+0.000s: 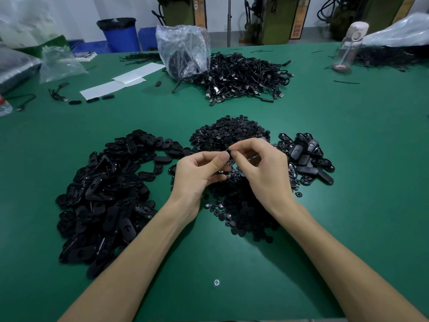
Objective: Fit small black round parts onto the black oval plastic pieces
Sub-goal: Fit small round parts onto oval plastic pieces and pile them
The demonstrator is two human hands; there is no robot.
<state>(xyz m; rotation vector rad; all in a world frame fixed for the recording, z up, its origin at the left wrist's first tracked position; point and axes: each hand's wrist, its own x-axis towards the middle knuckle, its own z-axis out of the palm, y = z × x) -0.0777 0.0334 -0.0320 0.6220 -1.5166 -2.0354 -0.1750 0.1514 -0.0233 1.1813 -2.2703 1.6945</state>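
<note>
Both hands meet over the middle of the green table [348, 205]. The right hand [260, 168] pinches one small black round part [228, 149] between thumb and finger. The left hand [199, 170] is curled, and I cannot tell what it holds.

A heap of round parts [232, 133] lies under and behind the hands. A big pile of oval pieces [104, 194] waits near the left edge. A much smaller pile [304, 156] sits toward the right edge; these may be the finished ones. So I think only a little is done and lots is left.
</note>
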